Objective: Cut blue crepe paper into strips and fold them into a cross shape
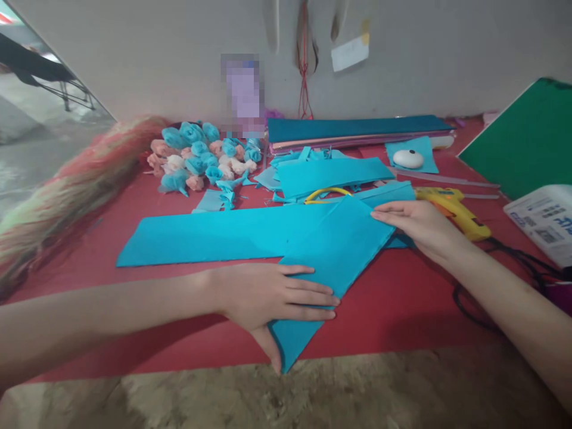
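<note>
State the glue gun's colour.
Glue gun: yellow with orange, seen in the head view.

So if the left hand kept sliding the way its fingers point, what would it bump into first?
The left hand points to the right, flat on the folded blue paper. Past the paper's edge there is only bare red table cover, then probably the black cord, though depth is hard to judge.
</note>
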### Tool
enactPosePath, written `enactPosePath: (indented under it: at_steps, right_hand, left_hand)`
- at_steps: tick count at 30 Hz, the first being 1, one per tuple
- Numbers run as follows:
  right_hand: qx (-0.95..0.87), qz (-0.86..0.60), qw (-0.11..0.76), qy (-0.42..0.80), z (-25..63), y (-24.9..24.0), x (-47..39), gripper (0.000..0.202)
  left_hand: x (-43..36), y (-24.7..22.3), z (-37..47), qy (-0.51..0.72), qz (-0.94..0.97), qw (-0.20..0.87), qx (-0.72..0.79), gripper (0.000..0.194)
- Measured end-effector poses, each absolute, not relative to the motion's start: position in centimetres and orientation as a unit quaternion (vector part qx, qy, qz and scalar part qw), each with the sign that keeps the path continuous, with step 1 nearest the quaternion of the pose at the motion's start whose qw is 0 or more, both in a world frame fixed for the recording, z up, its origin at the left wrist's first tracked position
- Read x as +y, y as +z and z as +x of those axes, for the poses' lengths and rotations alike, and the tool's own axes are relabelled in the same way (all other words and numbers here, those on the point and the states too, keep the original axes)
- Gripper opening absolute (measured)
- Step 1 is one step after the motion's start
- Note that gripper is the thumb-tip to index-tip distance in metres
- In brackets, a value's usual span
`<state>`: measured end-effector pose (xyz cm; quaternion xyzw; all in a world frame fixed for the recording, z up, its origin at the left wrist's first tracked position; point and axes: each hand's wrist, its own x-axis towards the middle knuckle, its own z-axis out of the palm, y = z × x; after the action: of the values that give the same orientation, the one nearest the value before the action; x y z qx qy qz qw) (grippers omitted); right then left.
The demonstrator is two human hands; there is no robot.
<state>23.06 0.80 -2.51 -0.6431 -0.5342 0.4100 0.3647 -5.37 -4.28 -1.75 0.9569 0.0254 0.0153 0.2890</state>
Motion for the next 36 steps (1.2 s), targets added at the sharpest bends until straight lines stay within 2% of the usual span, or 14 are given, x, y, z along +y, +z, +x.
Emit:
enactPosePath:
  at_steps: [9, 11, 14, 16, 25, 33, 36]
  right_hand:
    - [-0.523, -0.652, 0.369, 0.406, 22.7, -2.1, 0.5, 0.028]
    - [-0.516, -0.656, 0.379, 0.4, 22.6, -2.0, 0.5, 0.027]
    - [-0.504, -0.663, 0.406, 0.378, 22.5, -1.6, 0.4, 0.022]
    - [-0.492, -0.668, 0.428, 0.358, 22.4, -1.5, 0.3, 0.019]
    - [-0.464, -0.678, 0.451, 0.349, 22.0, -1.5, 0.2, 0.022]
    - [-0.467, -0.669, 0.447, 0.367, 22.4, -1.7, 0.3, 0.026]
    - [-0.469, -0.667, 0.45, 0.364, 22.6, -1.9, 0.3, 0.025]
  left_hand:
    - [-4.0, -0.4, -5.5, -0.021, 0.968, 0.249, 0.025, 0.079]
    - [-3.9, -0.1, -6.0, -0.02, 0.974, 0.219, 0.044, 0.069]
    - [-4.5, -0.3, -6.9, 0.027, 0.982, 0.165, 0.093, 0.044]
    - [-5.3, -0.9, -7.4, 0.06, 0.981, 0.136, 0.122, 0.04]
    - [-5.8, -0.7, -6.6, -0.011, 0.976, 0.157, 0.152, 0.041]
    - [-5.8, -0.5, -7.3, -0.017, 0.974, 0.148, 0.168, 0.072]
    - [-6.3, -0.6, -8.0, -0.006, 0.976, 0.144, 0.162, 0.076]
